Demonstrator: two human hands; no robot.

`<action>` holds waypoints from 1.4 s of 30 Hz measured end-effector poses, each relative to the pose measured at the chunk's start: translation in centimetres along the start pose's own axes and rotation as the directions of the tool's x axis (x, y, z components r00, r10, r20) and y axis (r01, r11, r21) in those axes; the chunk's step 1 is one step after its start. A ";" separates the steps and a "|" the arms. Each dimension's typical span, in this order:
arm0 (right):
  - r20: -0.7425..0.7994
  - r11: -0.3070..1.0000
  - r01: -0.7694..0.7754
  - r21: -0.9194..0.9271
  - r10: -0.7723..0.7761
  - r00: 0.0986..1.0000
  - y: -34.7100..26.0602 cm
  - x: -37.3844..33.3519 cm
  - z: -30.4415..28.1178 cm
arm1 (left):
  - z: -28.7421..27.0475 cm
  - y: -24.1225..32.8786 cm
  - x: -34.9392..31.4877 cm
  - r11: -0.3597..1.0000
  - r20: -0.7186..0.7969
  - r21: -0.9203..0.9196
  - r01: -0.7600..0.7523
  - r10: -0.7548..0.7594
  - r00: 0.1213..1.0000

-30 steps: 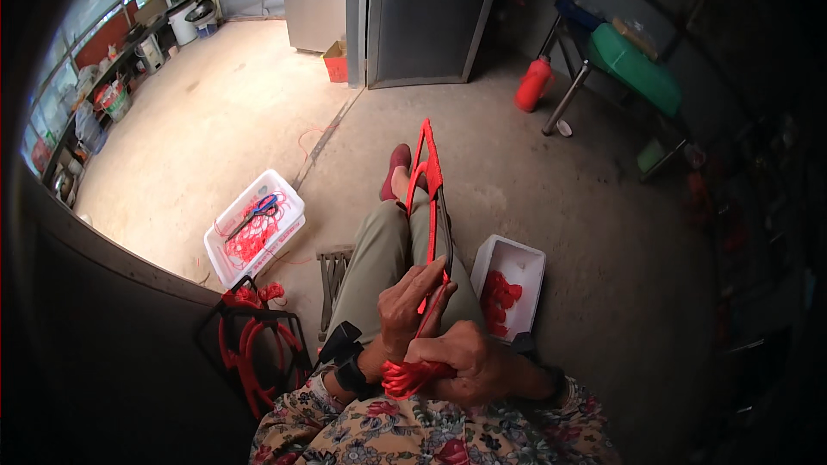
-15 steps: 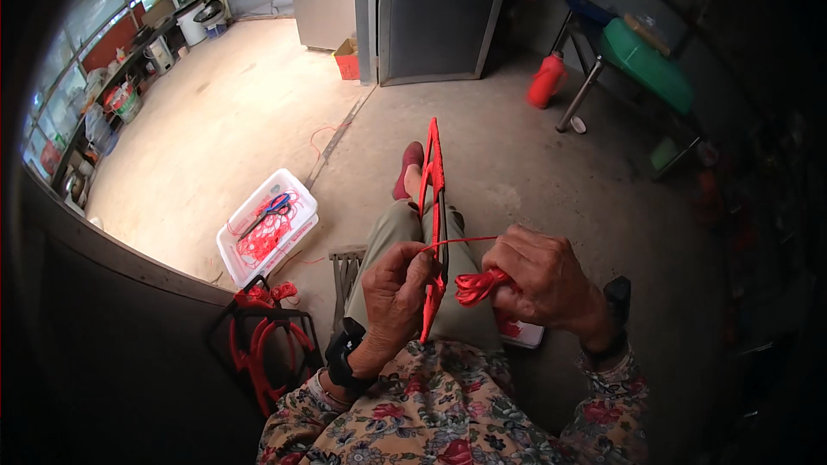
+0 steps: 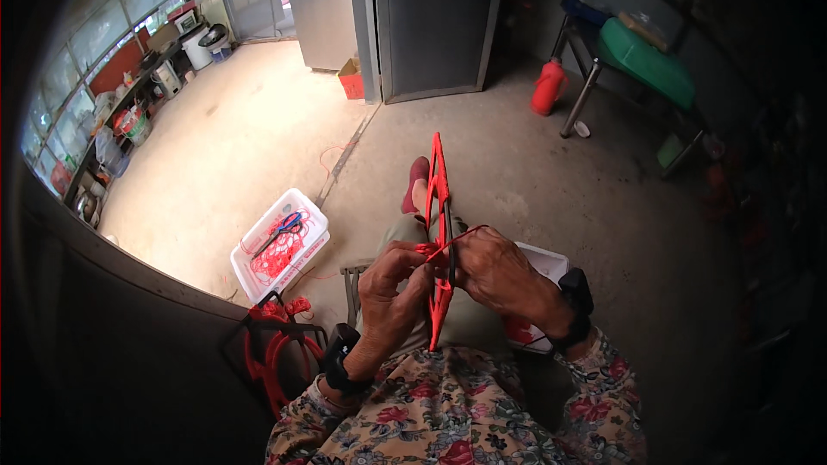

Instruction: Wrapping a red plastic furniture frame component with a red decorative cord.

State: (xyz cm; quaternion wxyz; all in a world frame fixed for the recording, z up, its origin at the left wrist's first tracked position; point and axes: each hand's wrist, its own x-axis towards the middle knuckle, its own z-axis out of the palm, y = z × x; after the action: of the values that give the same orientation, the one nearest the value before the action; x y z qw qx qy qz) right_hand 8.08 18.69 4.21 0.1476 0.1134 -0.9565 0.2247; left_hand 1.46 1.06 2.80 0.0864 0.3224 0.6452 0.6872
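Note:
A narrow frame wrapped in red cord (image 3: pixel 438 181) stands upright between my hands over my lap, with a dark bar showing along its right side. My left hand (image 3: pixel 389 288) is closed, thumb and fingers pinching red cord (image 3: pixel 425 249) at the frame's left side. At the right side, my right hand (image 3: pixel 504 275) is closed against the frame, its fingertips partly hidden. A thin red strand (image 3: pixel 457 241) runs slantwise from the left fingertips across the frame to the right hand. Most of the cord bundle is hidden among the fingers and the frame.
On the floor at left sits a white tray (image 3: pixel 321 237) with red cord scraps and blue-handled scissors (image 3: pixel 277 235). Red-wrapped frames (image 3: pixel 276 362) lean near my left arm. Another white tray (image 3: pixel 551 263) lies by my right wrist. A red flask (image 3: pixel 548 88) stands near a table at far right.
My right hand has moved left, bringing the cord bundle from beside the frame up against it. Red cord now shows at the left fingertips. The view has shifted slightly.

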 end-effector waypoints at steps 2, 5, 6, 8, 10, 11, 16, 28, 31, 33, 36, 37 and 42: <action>-0.063 0.998 -0.003 0.070 0.008 0.998 -1.6 -0.1 -1.8 | 0.1 0.4 -0.4 0.998 -0.098 -0.066 0.007 -0.013 0.995; -0.183 0.994 0.050 0.098 -0.031 0.983 -3.2 -0.5 -3.2 | 0.9 1.0 -0.9 0.991 -0.243 -0.135 0.008 -0.041 0.969; -0.245 0.994 0.098 0.051 -0.083 0.966 -3.5 -0.6 -3.3 | 1.2 1.1 -1.1 0.999 -0.269 -0.042 -0.025 0.013 0.963; -0.261 0.994 0.101 0.050 -0.084 0.962 -4.7 -0.1 -3.9 | 1.5 1.8 -1.5 0.995 -0.284 0.058 -0.080 0.093 0.954; -0.229 0.993 0.114 0.017 -0.107 0.968 -5.4 0.8 -4.4 | 1.8 2.1 -1.6 0.986 -0.297 0.076 -0.145 0.162 0.941; -0.229 0.993 0.115 0.018 -0.108 0.967 -5.2 0.9 -4.4 | 1.8 2.2 -1.6 0.973 -0.312 0.095 -0.210 0.229 0.922; -0.213 0.952 0.198 0.232 -0.149 0.966 -3.6 0.3 -3.6 | 1.6 2.6 -2.1 0.972 -0.251 -0.016 -0.233 0.222 0.942; -0.063 0.057 0.044 0.997 0.400 0.914 -3.5 -4.7 -6.4 | 1.2 -0.2 -3.7 0.923 -0.008 -0.327 0.201 -0.215 0.977; 0.048 -0.116 0.009 0.993 0.480 0.876 -4.1 -6.5 -7.9 | 0.9 -1.2 -3.6 0.795 0.252 -0.474 0.378 -0.289 0.924; 0.085 -0.180 0.007 0.984 0.501 0.861 -3.9 -7.7 -8.2 | 0.8 -2.2 -3.3 0.549 0.403 -0.707 0.446 -0.205 0.892; 0.126 0.063 -0.190 0.980 0.542 0.831 -4.2 -9.5 -8.5 | 0.3 -3.1 -2.4 0.528 0.512 -0.664 0.528 -0.193 0.837; 0.130 0.243 -0.344 0.907 0.615 0.778 -4.7 -9.6 -8.7 | 0.3 -3.4 -2.0 0.492 0.595 -0.639 0.591 -0.170 0.786; 0.138 0.757 -0.582 0.297 0.569 0.811 -6.4 -8.5 -8.1 | 1.6 -2.9 -1.1 0.387 0.648 -0.661 0.643 -0.138 0.749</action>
State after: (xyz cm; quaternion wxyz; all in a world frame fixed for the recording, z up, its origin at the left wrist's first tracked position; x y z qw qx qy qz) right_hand 19.68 18.11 10.85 0.0319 -0.1587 -0.8969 0.4115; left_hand 2.31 2.25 -0.40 0.5618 0.2291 0.2284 0.7614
